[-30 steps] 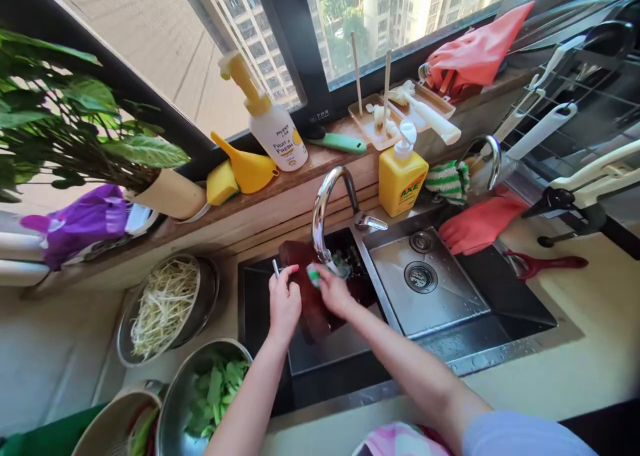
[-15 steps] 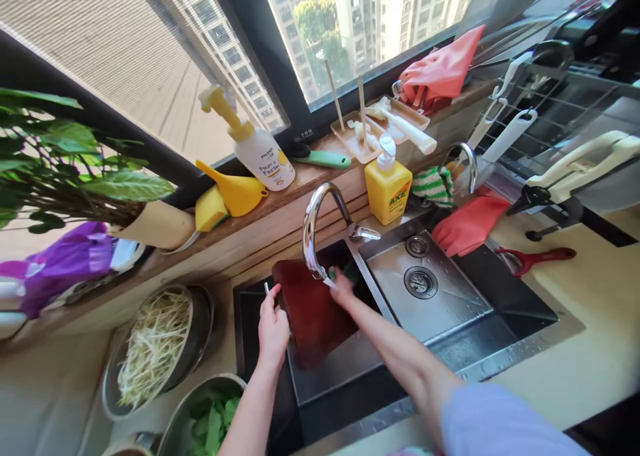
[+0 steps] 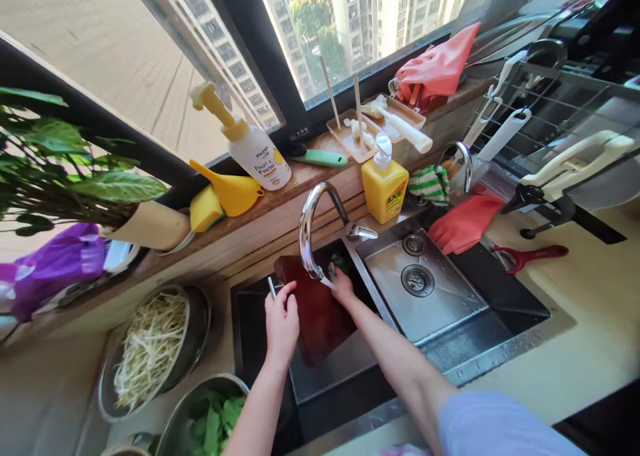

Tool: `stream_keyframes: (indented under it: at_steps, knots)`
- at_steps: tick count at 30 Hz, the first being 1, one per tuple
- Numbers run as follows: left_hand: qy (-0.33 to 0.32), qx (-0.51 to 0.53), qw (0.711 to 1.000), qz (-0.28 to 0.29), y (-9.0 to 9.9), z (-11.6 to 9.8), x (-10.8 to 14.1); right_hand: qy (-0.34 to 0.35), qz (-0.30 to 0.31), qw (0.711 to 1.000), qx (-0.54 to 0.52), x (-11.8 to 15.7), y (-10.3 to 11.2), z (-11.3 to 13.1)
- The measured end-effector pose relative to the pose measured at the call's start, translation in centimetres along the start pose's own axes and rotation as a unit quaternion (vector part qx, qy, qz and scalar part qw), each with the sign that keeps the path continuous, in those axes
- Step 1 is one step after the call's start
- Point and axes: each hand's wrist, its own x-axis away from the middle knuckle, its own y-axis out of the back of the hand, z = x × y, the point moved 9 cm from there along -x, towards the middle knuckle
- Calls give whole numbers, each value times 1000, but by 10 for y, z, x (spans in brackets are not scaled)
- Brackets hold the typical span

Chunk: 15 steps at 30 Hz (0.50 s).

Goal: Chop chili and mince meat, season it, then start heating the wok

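A reddish-brown board point(image 3: 320, 329), seemingly a cutting board, leans in the left sink basin. A metal rod-like handle point(image 3: 271, 287) sticks up at its upper left. My left hand point(image 3: 283, 323) is in front of the board's left side, beside that handle, with fingers apart and nothing visible in them. Water from the chrome faucet point(image 3: 309, 233) runs down near my right hand point(image 3: 343, 287). That hand is closed at the board's upper right on a dark green and grey piece point(image 3: 340, 263), too small and shadowed to name.
A bowl of bean sprouts point(image 3: 150, 349) and a bowl of leafy greens point(image 3: 217, 416) stand left. Behind the sink is a yellow AXE bottle point(image 3: 384, 189). Right of the second basin point(image 3: 450, 309) lie a red rubber glove point(image 3: 465, 226), a red-handled peeler point(image 3: 535, 257) and a wire rack point(image 3: 585, 103).
My left hand has come off the board's handle edge and shifted right, its fingers loosening. My right hand stays at the board's upper right. The view has shifted slightly.
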Motion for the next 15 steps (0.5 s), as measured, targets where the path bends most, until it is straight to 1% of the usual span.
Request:
stream_keyframes:
  at_steps: [1, 2, 3, 4, 5, 6, 8, 9, 10, 11, 12, 14, 15]
  knots:
    - [-5, -20, 1000, 3, -1, -3, 1, -25, -4, 1000, 3, 15, 2, -10]
    - [-15, -46, 999, 5, -3, -9, 3, -43, -7, 999, 5, 32, 4, -14]
    - [-32, -74, 997, 2, -4, -17, 5, -54, -9, 999, 5, 51, 4, -13]
    - [-53, -104, 993, -5, -6, -27, 8, -48, -11, 999, -1, 69, 5, -4]
    - [-79, -132, 988, -16, -7, -38, 10, -22, -11, 1000, -15, 86, 6, 11]
    - [-109, -156, 981, -26, -9, -50, 13, 19, -9, 999, -38, 102, 7, 29]
    - [-163, -194, 967, -30, -16, -69, 16, 132, -2, 986, -104, 127, 12, 66]
    - [-184, -209, 960, -21, -20, -75, 16, 175, 5, 976, -126, 135, 15, 75]
    - [-200, -223, 954, -7, -24, -79, 15, 192, 9, 972, -134, 138, 17, 75]
    - [-209, -236, 949, 10, -27, -79, 13, 173, 10, 977, -122, 136, 18, 63]
    - [-213, -246, 945, 28, -29, -78, 11, 134, 9, 986, -96, 129, 19, 43]
    - [-208, -255, 943, 55, -31, -73, 7, 22, 1, 999, -30, 113, 20, -8]
    - [-202, -253, 944, 62, -31, -72, 5, -15, -3, 1000, -8, 107, 21, -29]
